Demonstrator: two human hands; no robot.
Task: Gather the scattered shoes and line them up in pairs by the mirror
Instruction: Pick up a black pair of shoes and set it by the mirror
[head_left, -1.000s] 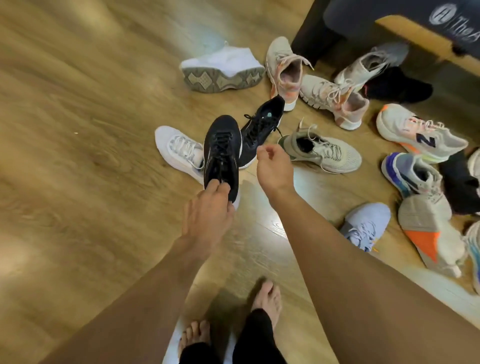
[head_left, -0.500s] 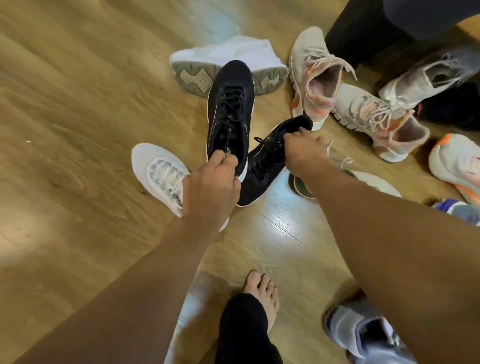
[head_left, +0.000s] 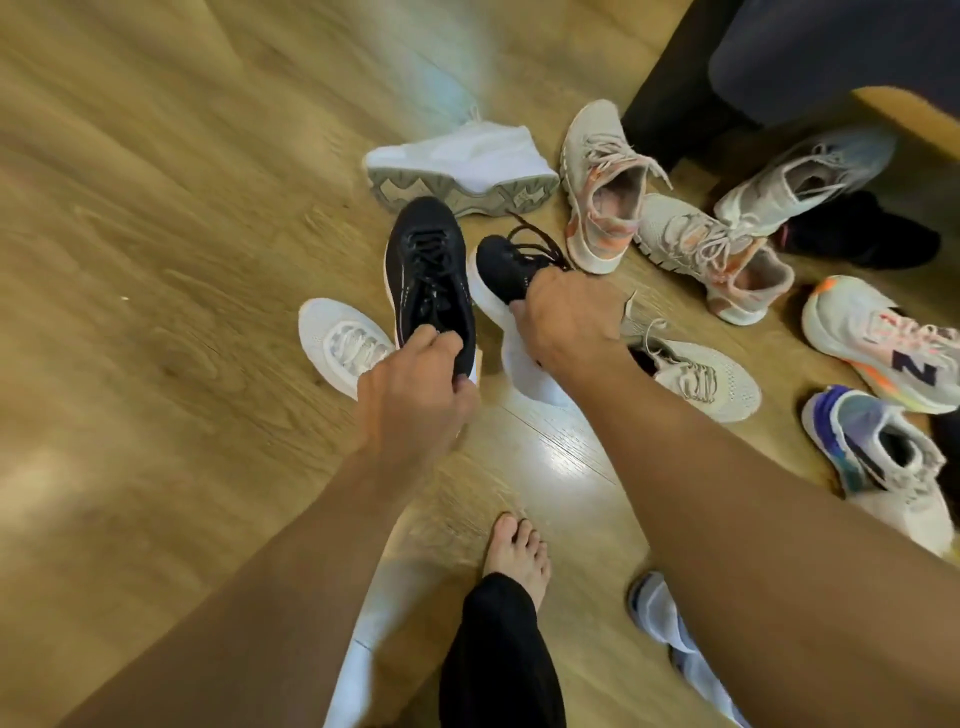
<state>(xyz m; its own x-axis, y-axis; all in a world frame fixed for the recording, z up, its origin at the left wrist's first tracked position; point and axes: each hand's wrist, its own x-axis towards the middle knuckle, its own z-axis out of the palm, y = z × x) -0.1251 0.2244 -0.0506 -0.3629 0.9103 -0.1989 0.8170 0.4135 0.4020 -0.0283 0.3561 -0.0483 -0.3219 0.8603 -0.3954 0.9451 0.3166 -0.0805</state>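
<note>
My left hand (head_left: 415, 400) grips the heel of a black sneaker (head_left: 428, 275) and holds it off the floor, toe pointing away. My right hand (head_left: 566, 317) grips the second black sneaker (head_left: 501, 267) with a white sole, tilted with its laces hanging loose. Both black shoes sit side by side in the middle of the view. A white sneaker (head_left: 343, 340) lies on the wooden floor just left of my left hand. Another white sneaker (head_left: 467, 166) lies on its side behind them, sole showing.
Several scattered sneakers lie to the right: a beige and pink pair (head_left: 602, 182), a beige knit shoe (head_left: 706, 379), an orange-soled shoe (head_left: 883, 343), a purple and teal shoe (head_left: 883, 462). A dark furniture piece (head_left: 691, 93) stands at the back. My bare foot (head_left: 519, 545) is below.
My right hand reached forward, took hold of the second black sneaker and lifted it off the floor. My left hand kept the first black sneaker raised beside it.
</note>
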